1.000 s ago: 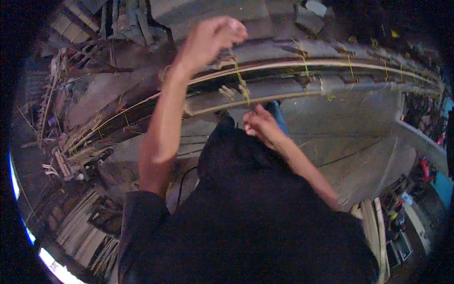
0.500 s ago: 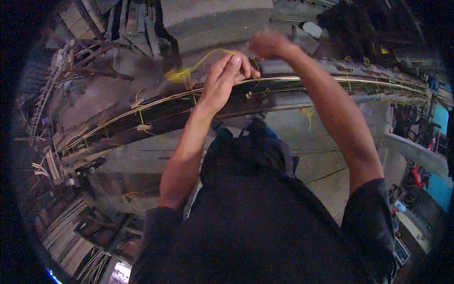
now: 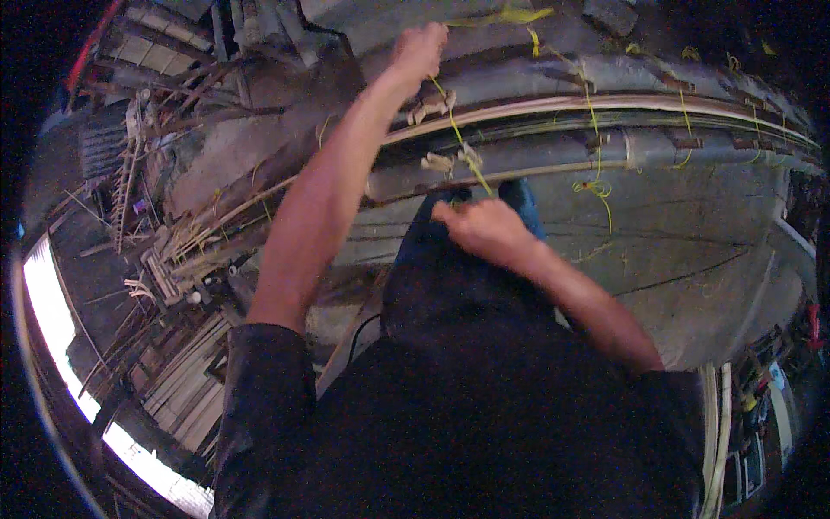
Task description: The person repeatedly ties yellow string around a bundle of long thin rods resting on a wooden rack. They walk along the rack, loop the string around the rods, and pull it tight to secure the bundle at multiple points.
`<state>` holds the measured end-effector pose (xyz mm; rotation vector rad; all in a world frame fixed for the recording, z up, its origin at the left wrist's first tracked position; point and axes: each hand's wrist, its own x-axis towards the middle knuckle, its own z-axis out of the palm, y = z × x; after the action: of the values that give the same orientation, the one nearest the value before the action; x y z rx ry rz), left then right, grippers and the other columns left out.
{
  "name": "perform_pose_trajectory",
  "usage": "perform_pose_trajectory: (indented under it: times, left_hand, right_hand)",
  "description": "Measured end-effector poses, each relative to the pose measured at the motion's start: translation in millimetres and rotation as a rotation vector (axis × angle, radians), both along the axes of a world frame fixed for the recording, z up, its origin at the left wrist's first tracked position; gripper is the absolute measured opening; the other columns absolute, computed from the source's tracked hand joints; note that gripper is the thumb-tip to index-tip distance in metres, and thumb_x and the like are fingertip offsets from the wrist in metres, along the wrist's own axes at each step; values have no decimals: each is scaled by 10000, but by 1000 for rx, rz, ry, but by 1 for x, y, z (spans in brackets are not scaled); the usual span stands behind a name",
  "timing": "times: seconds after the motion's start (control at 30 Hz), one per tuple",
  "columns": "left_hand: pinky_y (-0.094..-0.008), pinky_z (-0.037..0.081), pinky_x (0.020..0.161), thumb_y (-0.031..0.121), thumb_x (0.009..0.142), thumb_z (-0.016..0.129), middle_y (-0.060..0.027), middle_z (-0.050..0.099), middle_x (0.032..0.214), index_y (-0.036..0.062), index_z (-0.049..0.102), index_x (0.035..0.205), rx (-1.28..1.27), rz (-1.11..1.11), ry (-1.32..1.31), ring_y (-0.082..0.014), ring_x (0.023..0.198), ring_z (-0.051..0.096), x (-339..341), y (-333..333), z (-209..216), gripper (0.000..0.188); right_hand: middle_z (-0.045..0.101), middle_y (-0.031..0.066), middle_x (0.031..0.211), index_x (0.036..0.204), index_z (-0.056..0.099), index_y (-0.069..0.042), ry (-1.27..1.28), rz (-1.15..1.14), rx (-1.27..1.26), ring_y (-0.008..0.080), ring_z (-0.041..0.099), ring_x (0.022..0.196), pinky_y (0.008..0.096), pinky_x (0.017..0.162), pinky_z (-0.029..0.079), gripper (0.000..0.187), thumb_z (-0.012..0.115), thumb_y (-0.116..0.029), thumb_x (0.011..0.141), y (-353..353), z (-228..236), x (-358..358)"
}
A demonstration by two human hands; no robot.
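Note:
A yellow string (image 3: 454, 121) runs nearly straight between my two hands across a long bundle of thin pale strips (image 3: 553, 111). At its far end my left hand (image 3: 421, 54) is closed on it, beyond the strips, with a loose yellow tail (image 3: 501, 16) trailing to the right. Closer to my body, my right hand (image 3: 493, 230) is closed round the near end, in front of the near grey pipe (image 3: 553, 163). Short wooden pegs (image 3: 430, 106) lie beside the string. My fingertips are partly hidden and slightly blurred.
Other yellow ties (image 3: 592, 108) cross the strips and pipes to the right, one with loose loops (image 3: 593, 189) hanging down. Wooden frames and slats (image 3: 164, 48) stand at the far left. A stack of boards (image 3: 186, 394) lies at the lower left.
My right hand has come from beyond the strips down toward my body, and the string is now stretched between both hands. My left hand has moved farther away. The view has shifted.

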<state>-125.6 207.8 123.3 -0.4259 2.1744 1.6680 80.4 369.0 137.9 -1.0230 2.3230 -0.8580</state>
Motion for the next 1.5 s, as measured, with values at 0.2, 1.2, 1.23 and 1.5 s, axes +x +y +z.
perform_pose_trajectory:
  times: [0.2,1.2,1.23,1.5]
  left_hand:
    - [-349,476,729,459,901,410,-100,666,812,39,630,965,-408,-392,68,-228,753,639,-16,-25,-26,478]
    - [-369,474,586,201,821,570,-72,629,722,105,631,776,-819,-238,745,-245,673,620,185,-149,-6,122]
    - [-367,475,591,203,830,566,-65,635,735,107,636,779,-817,-290,752,-244,679,621,185,-149,-7,128]
    - [-335,415,561,332,929,442,-48,536,619,27,586,761,-186,-273,443,-176,580,515,86,-157,45,377]
  right_hand:
    - [590,126,975,1114,587,-118,107,135,-228,308,592,838,378,777,492,480,672,-112,641,20,3,-14]
    - [571,85,1039,1058,564,-56,-258,-98,-625,163,536,993,321,840,421,229,515,-126,845,-161,44,-22]
    - [606,127,972,977,556,-53,-419,-78,-493,224,592,950,380,811,457,173,524,-90,811,-159,16,11]
    - [630,143,760,936,537,-69,-45,77,2,331,625,691,448,599,500,197,573,-124,751,-184,-28,8]
